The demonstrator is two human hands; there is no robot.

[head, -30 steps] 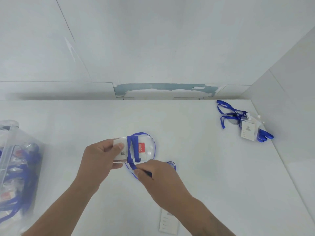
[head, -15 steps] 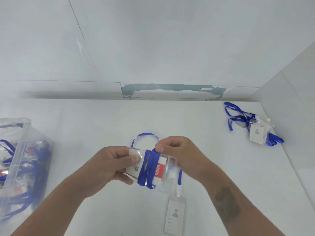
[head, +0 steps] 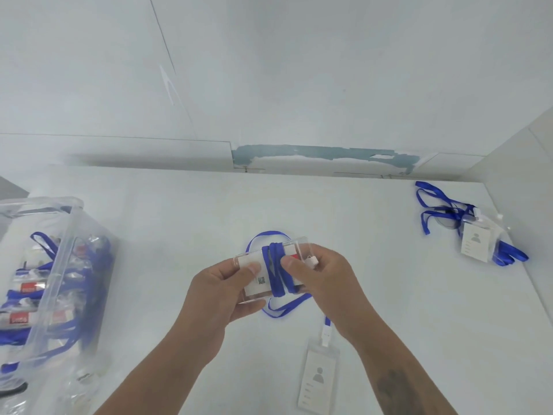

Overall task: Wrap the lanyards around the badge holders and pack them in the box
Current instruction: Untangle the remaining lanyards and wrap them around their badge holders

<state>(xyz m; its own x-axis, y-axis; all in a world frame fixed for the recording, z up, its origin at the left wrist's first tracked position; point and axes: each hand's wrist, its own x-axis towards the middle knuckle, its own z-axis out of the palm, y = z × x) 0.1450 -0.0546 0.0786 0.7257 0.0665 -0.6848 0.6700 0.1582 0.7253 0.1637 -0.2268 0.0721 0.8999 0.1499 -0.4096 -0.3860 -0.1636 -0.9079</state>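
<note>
Above the middle of the white table I hold a clear badge holder (head: pixel 254 275) with a white and red card inside. A blue lanyard (head: pixel 276 272) is wound several times across its middle. My left hand (head: pixel 221 290) grips its left end, thumb on top. My right hand (head: pixel 323 280) holds the right end and presses the lanyard with the thumb. A loose blue loop hangs below and behind the holder. The clear plastic box (head: pixel 64 265) at the far left holds several wrapped badge holders.
A second badge holder (head: pixel 318 377) lies flat near the table's front, its strap running up under my right wrist. A third badge holder (head: pixel 475 245) with a tangled blue lanyard (head: pixel 440 206) lies at the back right, close to the side wall.
My right hand has brought another turn of lanyard around the holder and shifted to its right end. The holder now faces me more squarely, and the view has tilted down slightly.
</note>
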